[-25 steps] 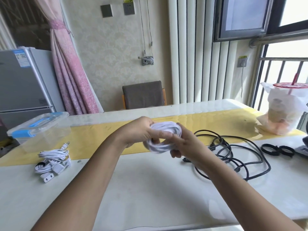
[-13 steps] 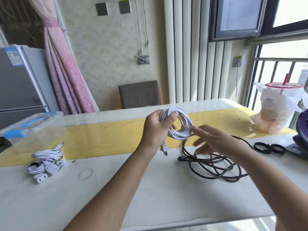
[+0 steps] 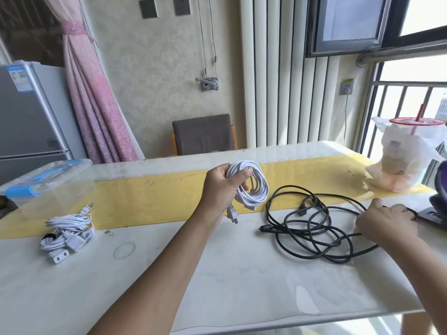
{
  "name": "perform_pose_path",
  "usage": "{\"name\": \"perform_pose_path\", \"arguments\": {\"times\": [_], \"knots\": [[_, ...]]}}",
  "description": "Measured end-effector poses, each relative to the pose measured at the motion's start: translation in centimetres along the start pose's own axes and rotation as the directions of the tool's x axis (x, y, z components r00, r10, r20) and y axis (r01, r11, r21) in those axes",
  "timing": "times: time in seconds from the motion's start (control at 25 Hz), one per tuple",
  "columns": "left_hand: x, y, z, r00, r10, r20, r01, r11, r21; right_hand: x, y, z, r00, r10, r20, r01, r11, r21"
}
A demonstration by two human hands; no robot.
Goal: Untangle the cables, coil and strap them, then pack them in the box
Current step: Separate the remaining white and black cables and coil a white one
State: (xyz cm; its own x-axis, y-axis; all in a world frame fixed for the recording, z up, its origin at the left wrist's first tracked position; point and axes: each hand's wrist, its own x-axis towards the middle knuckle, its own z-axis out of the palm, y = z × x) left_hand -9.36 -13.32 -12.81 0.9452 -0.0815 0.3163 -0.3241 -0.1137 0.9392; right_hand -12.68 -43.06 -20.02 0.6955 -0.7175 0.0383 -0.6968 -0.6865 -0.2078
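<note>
- Holding the white cable coil (image 3: 254,189) above the table (image 3: 242,274), the left hand (image 3: 220,189) has fingers and thumb wrapped round one side of the loops; the plug (image 3: 232,215) dangles free below
- The right hand (image 3: 387,221) lies knuckles-up near the table's right edge, over the outer loop of the tangled black cable (image 3: 309,228); whether its fingers pinch anything cannot be told
- Hazard: no strap is visible on the coil; a slackened grip would let the loops spring apart
- Hazard: the dangling plug could snag the black cable just beside it, re-tangling both
- Hazard: uneven strapping may leave a bundle too bulky for the lidded plastic box (image 3: 48,187) at far left, near the strapped white bundle (image 3: 67,233)
</note>
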Motion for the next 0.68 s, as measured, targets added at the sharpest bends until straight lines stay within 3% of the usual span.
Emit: {"name": "perform_pose_path", "arguments": {"times": [0.32,0.56,0.68], "knots": [[0.1,-1.1,-0.2,0.999,-0.033,0.013,0.033,0.999,0.006,0.7,-1.1,0.1,0.999,-0.043,0.000,0.043,0.997,0.070],[0.2,-1.6,-0.2,0.998,-0.063,0.018,0.063,0.998,0.009,1.4,-3.0,-0.5,0.998,0.037,0.051,-0.045,0.985,0.167],[0.2,-1.6,-0.2,0.998,-0.065,0.018,0.065,0.998,0.006,0.3,-5.0,0.0,0.997,-0.037,0.069,0.026,0.989,0.145]]}}
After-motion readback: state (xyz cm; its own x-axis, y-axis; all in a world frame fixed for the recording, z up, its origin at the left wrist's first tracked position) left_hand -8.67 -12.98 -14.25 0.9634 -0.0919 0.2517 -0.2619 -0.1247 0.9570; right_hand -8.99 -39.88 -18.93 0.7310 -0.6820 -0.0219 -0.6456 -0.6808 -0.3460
